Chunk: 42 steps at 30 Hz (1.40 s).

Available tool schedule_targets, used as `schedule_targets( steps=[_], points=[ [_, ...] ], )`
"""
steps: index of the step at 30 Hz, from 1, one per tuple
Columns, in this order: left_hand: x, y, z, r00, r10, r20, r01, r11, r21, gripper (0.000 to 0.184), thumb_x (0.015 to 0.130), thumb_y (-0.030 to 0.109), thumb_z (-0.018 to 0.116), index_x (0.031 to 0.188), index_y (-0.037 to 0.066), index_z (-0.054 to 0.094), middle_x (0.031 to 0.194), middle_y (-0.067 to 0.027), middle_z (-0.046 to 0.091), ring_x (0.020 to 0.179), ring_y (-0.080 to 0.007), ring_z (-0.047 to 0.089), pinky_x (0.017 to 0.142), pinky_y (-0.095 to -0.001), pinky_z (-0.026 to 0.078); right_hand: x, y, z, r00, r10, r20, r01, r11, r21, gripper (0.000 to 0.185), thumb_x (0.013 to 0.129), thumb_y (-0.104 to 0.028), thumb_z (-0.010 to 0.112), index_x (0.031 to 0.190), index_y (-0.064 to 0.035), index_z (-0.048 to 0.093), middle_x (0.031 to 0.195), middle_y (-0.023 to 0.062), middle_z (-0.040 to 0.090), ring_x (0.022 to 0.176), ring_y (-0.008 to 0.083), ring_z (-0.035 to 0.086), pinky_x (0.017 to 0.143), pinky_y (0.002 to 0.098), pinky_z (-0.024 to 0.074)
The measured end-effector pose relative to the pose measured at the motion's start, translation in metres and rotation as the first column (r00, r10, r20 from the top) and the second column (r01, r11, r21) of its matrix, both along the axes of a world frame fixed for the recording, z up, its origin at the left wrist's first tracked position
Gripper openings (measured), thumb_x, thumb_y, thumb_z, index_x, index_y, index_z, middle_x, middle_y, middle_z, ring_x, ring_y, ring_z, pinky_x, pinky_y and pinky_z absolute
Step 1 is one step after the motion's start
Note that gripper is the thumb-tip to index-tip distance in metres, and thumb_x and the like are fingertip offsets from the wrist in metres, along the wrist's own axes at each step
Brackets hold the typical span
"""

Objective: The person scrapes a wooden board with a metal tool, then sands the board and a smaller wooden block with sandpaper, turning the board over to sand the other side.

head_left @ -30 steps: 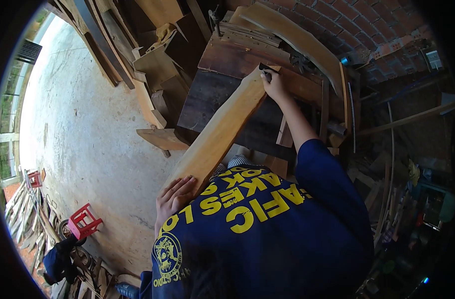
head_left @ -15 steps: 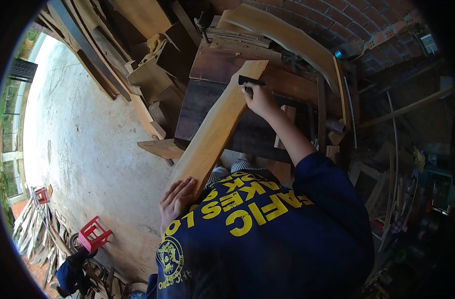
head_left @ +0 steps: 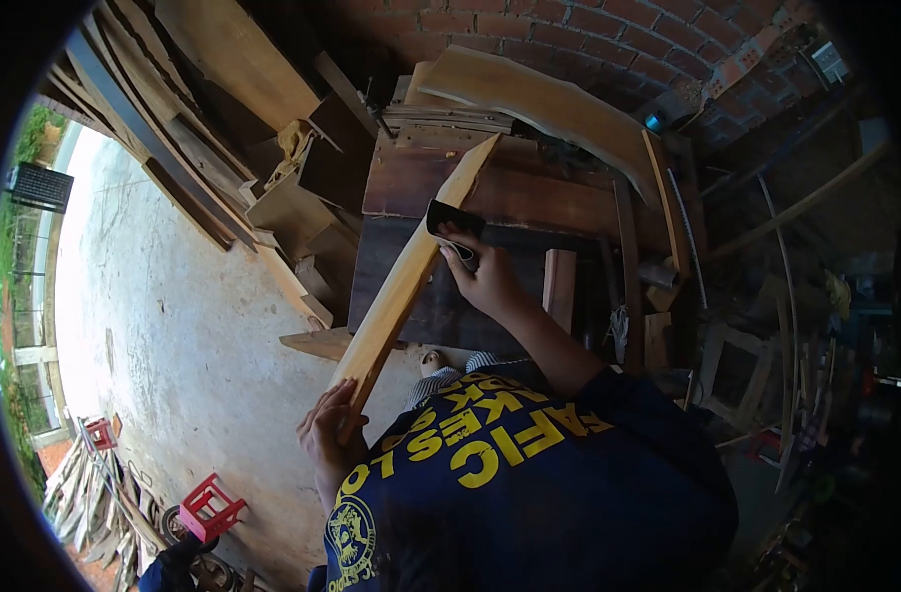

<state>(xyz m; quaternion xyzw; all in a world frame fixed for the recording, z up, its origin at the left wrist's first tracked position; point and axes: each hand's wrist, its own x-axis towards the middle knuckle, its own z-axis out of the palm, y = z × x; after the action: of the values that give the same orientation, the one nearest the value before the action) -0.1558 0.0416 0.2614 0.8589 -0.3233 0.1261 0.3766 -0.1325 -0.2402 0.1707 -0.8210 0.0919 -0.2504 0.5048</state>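
A long pale board [head_left: 396,286] slants from the dark wooden workbench [head_left: 381,242] down to my body, and looks tilted toward its edge. My left hand [head_left: 326,424] is wrapped round its near end. Farther up, my right hand [head_left: 475,271] grips a thin black sheet [head_left: 454,221], like sandpaper, which lies against the board's upper part. The sheet is bent, and its far edge stands out beyond my fingers.
Boards and offcuts [head_left: 293,212] lean left of the bench. A wide slab [head_left: 549,104] lies at its back by the brick wall [head_left: 608,30]. A short block [head_left: 559,286] is right of my right hand. A red stool [head_left: 212,508] stands on the floor [head_left: 174,326].
My right hand has drawn the black sheet down the board toward me. The board has turned more onto its edge, and my left hand has curled round its end. The camera view has shifted.
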Motion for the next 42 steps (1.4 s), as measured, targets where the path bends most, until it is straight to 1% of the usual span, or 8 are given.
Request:
schedule_targets(
  steps=[7,10,14,18,19,21,30,42],
  points=[
    [0.025,-0.009,0.028,1.000,0.006,-0.019,-0.006,1.000,0.024,0.028,0.065,0.013,0.080,0.086,0.002,0.065,0.090,-0.0153,0.070,0.087,-0.0296,0.069,0.079,-0.0372,0.054,0.033,-0.030,-0.008,0.987,-0.100,-0.128,0.059,0.955,-0.292,0.028,0.084,-0.011,0.058,0.110,-0.0021,0.062,0.110,0.0207,0.062,0.102,0.0359,0.060,0.092,0.0378,0.0487],
    [0.026,-0.019,0.042,0.999,-0.005,0.031,0.003,0.996,0.091,0.027,0.062,0.012,0.082,0.084,0.004,0.069,0.086,-0.0126,0.070,0.086,-0.0288,0.069,0.079,-0.0376,0.054,0.061,-0.079,-0.021,0.960,-0.192,-0.205,0.159,0.973,-0.164,0.023,0.083,-0.015,0.058,0.100,-0.0005,0.064,0.079,0.0246,0.064,0.075,0.0391,0.064,0.067,0.0457,0.0519],
    [0.026,-0.020,0.042,0.996,-0.032,0.084,0.020,0.990,0.138,0.027,0.061,0.011,0.082,0.084,0.004,0.069,0.085,-0.0130,0.070,0.085,-0.0281,0.069,0.079,-0.0369,0.055,0.100,-0.140,-0.046,0.879,-0.211,-0.428,0.158,0.975,-0.157,0.026,0.087,-0.021,0.058,0.094,0.0027,0.064,0.075,0.0244,0.064,0.071,0.0380,0.065,0.062,0.0405,0.0502],
    [0.025,-0.019,0.045,0.990,0.137,0.018,-0.138,0.985,0.101,0.027,0.060,0.010,0.082,0.084,0.004,0.069,0.084,-0.0137,0.070,0.083,-0.0274,0.069,0.078,-0.0363,0.055,0.079,-0.103,-0.016,0.984,-0.103,-0.148,0.096,0.994,-0.057,0.021,0.084,-0.019,0.059,0.094,-0.0004,0.066,0.073,0.0237,0.064,0.071,0.0383,0.064,0.062,0.0420,0.0514],
    [0.026,-0.016,0.043,0.988,0.151,0.016,-0.152,0.984,0.091,0.028,0.059,0.009,0.082,0.083,0.004,0.069,0.084,-0.0138,0.070,0.082,-0.0277,0.069,0.078,-0.0367,0.055,0.065,-0.086,0.026,0.906,-0.025,-0.422,0.011,0.999,-0.035,0.022,0.083,-0.015,0.060,0.098,0.0004,0.065,0.083,0.0249,0.065,0.079,0.0377,0.065,0.070,0.0405,0.0535],
    [0.026,-0.020,0.050,0.992,0.126,0.017,-0.127,0.985,0.121,0.028,0.058,0.009,0.082,0.083,0.003,0.069,0.084,-0.0142,0.070,0.082,-0.0282,0.069,0.077,-0.0370,0.055,0.049,-0.059,0.009,0.994,0.025,-0.103,-0.056,0.950,-0.307,0.029,0.080,-0.009,0.060,0.106,0.0049,0.060,0.106,0.0247,0.062,0.096,0.0358,0.062,0.088,0.0397,0.0506],
    [0.023,-0.019,0.052,1.000,-0.020,0.022,0.016,0.983,0.183,0.027,0.061,0.012,0.081,0.084,0.003,0.070,0.085,-0.0153,0.070,0.085,-0.0298,0.069,0.079,-0.0399,0.054,0.098,-0.113,-0.021,0.834,-0.172,-0.524,0.031,0.963,-0.267,0.025,0.080,-0.013,0.059,0.098,0.0034,0.062,0.084,0.0247,0.065,0.078,0.0372,0.065,0.072,0.0434,0.0530],
    [0.028,-0.030,0.064,0.996,-0.068,0.064,0.047,0.958,0.283,0.025,0.063,0.018,0.081,0.083,0.007,0.071,0.084,-0.0111,0.071,0.085,-0.0278,0.069,0.079,-0.0392,0.054,0.066,-0.074,-0.003,0.901,-0.122,-0.417,-0.025,0.943,-0.331,0.019,0.079,-0.011,0.060,0.091,0.0039,0.060,0.080,0.0246,0.064,0.075,0.0373,0.064,0.071,0.0431,0.0526]
  ],
)
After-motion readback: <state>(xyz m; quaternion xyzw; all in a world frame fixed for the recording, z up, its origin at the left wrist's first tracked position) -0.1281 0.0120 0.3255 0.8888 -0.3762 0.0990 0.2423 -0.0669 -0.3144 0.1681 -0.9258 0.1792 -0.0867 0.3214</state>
